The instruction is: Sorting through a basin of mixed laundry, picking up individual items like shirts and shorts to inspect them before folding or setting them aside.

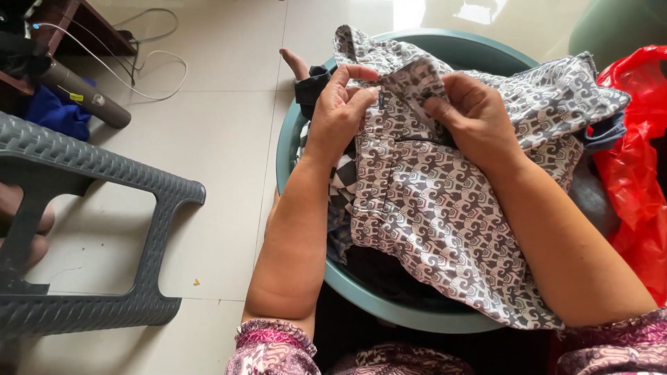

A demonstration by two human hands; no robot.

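A grey-and-white patterned shirt (pixel 445 208) lies spread over a round teal basin (pixel 389 305) full of clothes. My left hand (pixel 339 111) pinches the shirt's upper edge near the collar. My right hand (pixel 476 114) grips the same edge a little to the right, fingers curled into the fabric. Both forearms reach over the basin. A dark garment (pixel 311 85) and a checked cloth (pixel 342 182) show under the shirt on the left side.
A grey plastic stool (pixel 76 208) lies tipped on the tiled floor at left. Beyond it are a blue cloth (pixel 55 114), a grey cylindrical object (pixel 87 97) and white cables (pixel 149 66). A red plastic bag (pixel 636 160) sits right of the basin.
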